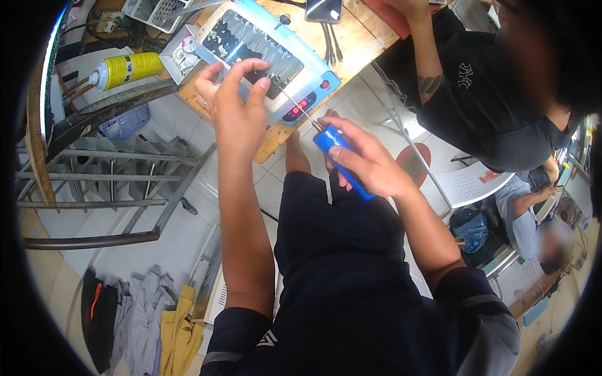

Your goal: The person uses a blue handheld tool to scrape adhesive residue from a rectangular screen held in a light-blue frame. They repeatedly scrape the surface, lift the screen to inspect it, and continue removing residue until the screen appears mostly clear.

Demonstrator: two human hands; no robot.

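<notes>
In the head view, the left hand (pixel 235 106) is half open, thumb and forefinger apart, over the plate (pixel 285 56) of a blue machine (pixel 327 80) at the near edge of the bench (pixel 367 31); contact is unclear. The right hand (pixel 364 156) grips a blue tool (pixel 338 164) just off that edge, its thin rod (pixel 300 108) pointing toward the left thumb.

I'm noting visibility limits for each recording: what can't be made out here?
All in the head view:
Part of the grey plate: covered by the left hand.
End of the thin rod on the blue handheld tool in the right hand: too fine to tell whether it touches the plate.
Far edge of the blue-framed machine: cut off by the upper edge.
Top of the dark phone-like device: cut off there too.
</notes>
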